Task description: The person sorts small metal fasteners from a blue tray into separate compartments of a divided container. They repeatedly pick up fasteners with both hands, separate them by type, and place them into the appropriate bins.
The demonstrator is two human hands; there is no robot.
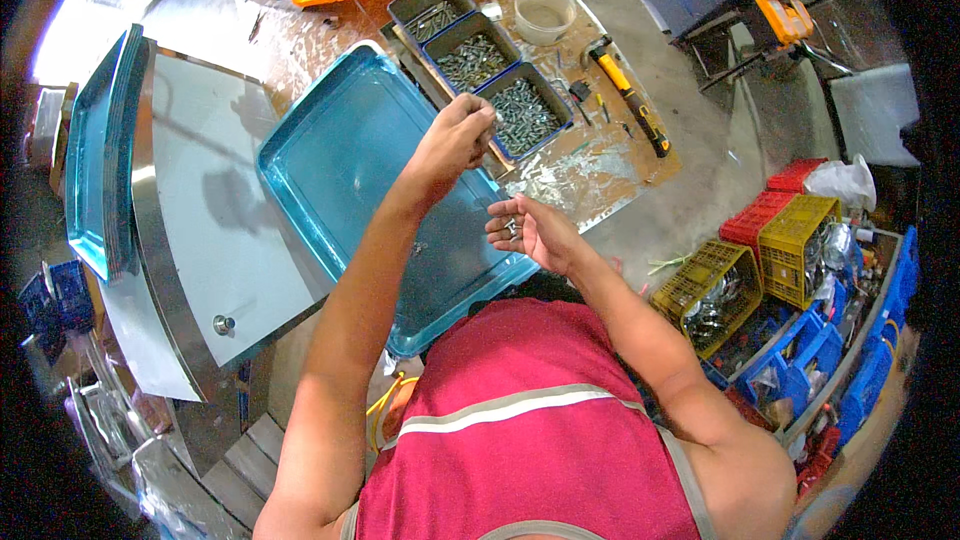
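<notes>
Your left hand (462, 133) pinches a screw over the screw bin (522, 112) — right hand (522, 228) cupped open, holding few screws (511, 228); gathering barely begun.

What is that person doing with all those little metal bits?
A person stands over a blue-filmed metal tray. Their left hand is raised above it, fingers pinched together beside a bin of screws; what it pinches is too small to tell. Their right hand is open, palm up, with a few small screws lying in it.
</notes>
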